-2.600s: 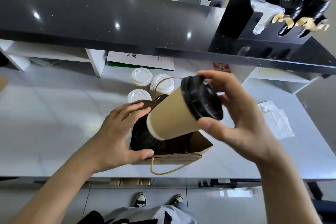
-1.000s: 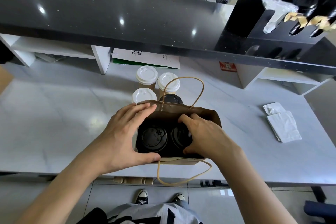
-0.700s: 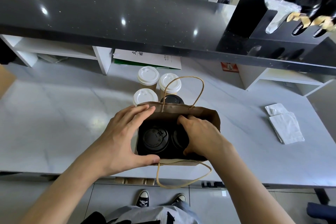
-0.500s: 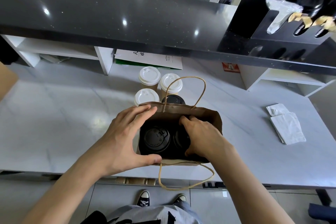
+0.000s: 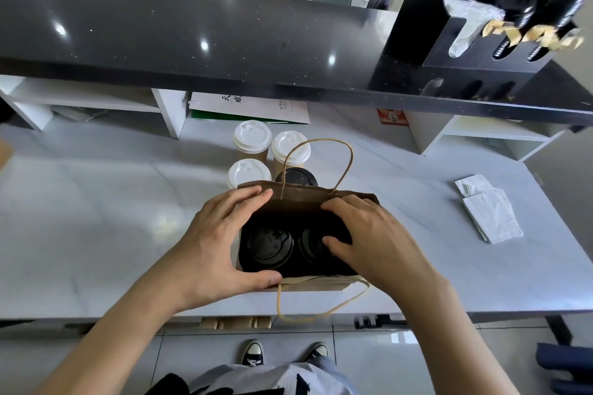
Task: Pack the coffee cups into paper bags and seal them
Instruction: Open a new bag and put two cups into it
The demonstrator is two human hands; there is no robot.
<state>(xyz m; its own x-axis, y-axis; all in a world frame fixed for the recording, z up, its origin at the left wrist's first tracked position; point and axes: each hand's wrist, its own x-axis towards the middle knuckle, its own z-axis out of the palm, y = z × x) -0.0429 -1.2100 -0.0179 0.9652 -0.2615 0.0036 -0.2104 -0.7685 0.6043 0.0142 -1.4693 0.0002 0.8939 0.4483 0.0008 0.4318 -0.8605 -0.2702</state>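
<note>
A brown paper bag stands open near the front edge of the white counter. Two coffee cups with black lids sit inside it, side by side: the left cup and the right cup. My left hand grips the bag's left side, fingers on the far rim and thumb on the near rim. My right hand reaches into the bag, its thumb on the right cup's lid and its fingers against the far wall. One twine handle stands up at the back; the other hangs over the counter edge.
Just behind the bag stand three white-lidded cups and one black-lidded cup. White napkins lie to the right. A dark raised counter overhangs the back, with a black holder on its right end.
My right hand has lowered the second black-lidded cup into the bag beside the first. Its thumb has since shifted up onto the lid. My left hand has kept hold of the bag.
</note>
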